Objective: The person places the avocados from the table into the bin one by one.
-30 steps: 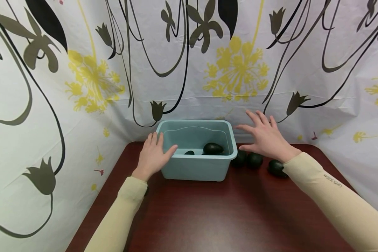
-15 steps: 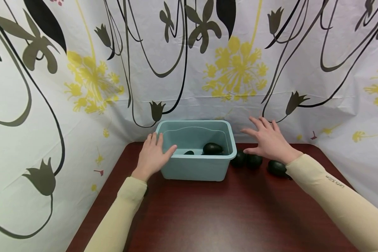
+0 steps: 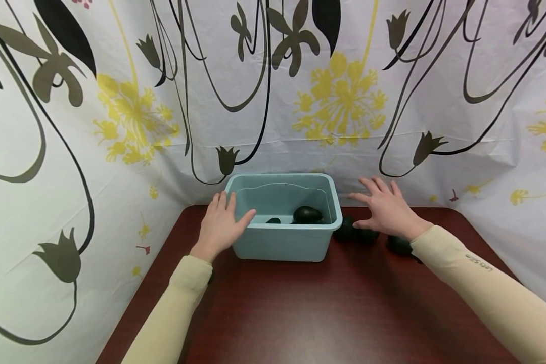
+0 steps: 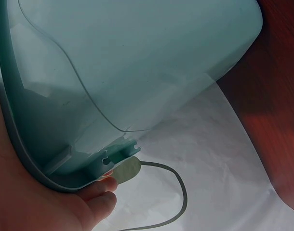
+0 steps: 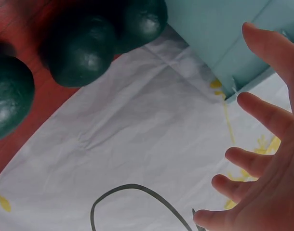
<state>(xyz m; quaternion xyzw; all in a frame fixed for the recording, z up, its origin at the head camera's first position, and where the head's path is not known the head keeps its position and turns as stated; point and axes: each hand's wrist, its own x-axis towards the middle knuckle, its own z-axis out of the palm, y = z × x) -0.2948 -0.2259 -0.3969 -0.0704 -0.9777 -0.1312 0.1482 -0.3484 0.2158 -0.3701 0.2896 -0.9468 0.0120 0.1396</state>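
My left hand [image 3: 218, 226] rests against the left front corner of a light blue plastic bin [image 3: 282, 245], thumb spread over the front rim. In the left wrist view its fingertips [image 4: 103, 204] lie along the bin's rim. My right hand [image 3: 390, 210] hovers with spread fingers right of the bin, holding nothing. Below it, dark green avocados sit on the table: one beside the bin [image 3: 343, 231], a second avocado [image 3: 367, 237] touching it or nearly so, and a third avocado [image 3: 398, 245] partly hidden by my wrist. Inside the bin lies an avocado [image 3: 307, 215], with part of another [image 3: 273, 220] showing.
The bin stands near the back edge of a dark red-brown table [image 3: 273, 308]. A white curtain [image 3: 273, 126] with yellow and grey plant prints hangs close behind and at both sides.
My right hand has drawn slightly away from the bin to the right and sunk lower over the avocados. The left hand and the bin have stayed in place.
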